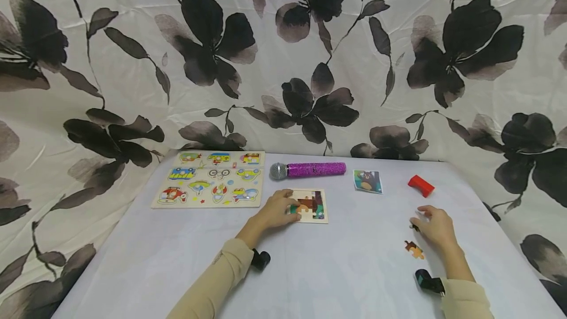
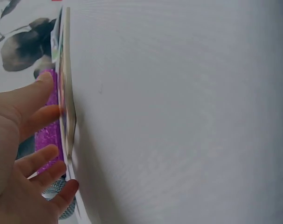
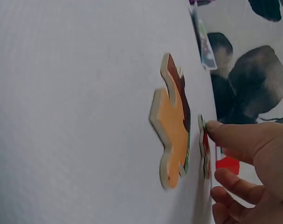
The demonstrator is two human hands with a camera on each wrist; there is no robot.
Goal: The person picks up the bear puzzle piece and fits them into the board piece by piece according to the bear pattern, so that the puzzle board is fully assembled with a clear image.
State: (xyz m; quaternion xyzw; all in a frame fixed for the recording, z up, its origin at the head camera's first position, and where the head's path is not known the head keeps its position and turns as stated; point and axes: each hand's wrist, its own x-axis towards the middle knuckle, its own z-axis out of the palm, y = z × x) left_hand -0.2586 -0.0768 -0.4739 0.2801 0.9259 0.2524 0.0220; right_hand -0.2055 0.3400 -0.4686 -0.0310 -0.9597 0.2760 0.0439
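Note:
My left hand (image 1: 278,209) rests at the left side of a small jigsaw puzzle board (image 1: 322,206), its fingers spread over the partly filled picture. In the left wrist view the board (image 2: 70,93) shows edge-on beside the fingertips. On the right of the table, my right hand (image 1: 436,225) is low over a small dark puzzle piece (image 1: 414,228). Its thumb touches that piece (image 3: 203,147) in the right wrist view, while the index finger stands apart. A larger orange and brown puzzle piece (image 1: 414,250) lies flat nearer to me.
A picture board of vehicles (image 1: 208,186) lies at the back left. Beside it is a purple glittery microphone (image 1: 316,169). Further right are a bear picture card (image 1: 367,181) and a red block (image 1: 421,186). A flower-patterned cloth (image 1: 266,63) hangs behind the white table (image 1: 345,270).

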